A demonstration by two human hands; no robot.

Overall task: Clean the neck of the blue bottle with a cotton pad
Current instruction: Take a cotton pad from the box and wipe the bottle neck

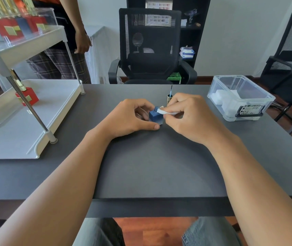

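Fingertips (164,115) of your right hand (187,118) pinch a folded cotton pad (166,112), its leading edge laid against the threaded neck (156,108) of the blue bottle (155,116). Your left hand (129,118) curls round the bottle's left and near sides, thumb along the near face, which steadies the small cube-shaped body while the pad rubs. The bottle stands upright on the dark grey table (150,166), near its middle, uncapped so that the neck is exposed. Folding the pad probably gives you a firm edge that can follow the thread.

Just beyond your right hand stands the gold cap (169,98), brush (171,89) pointing up; this likely keeps the wet bristles off the table. To the far right sits a clear plastic box (240,98) holding more white pads, within reach for a fresh one. To the left stands a white two-tier rack (35,110): a red bottle (27,97) with a gold cap is on its lower tray, and several red and blue bottles (15,27) line the upper one. Across the table stands a black mesh office chair (150,47), and another person (65,38) stands at the far left. Judged from the contact shown, the wipe is under way and not yet finished.
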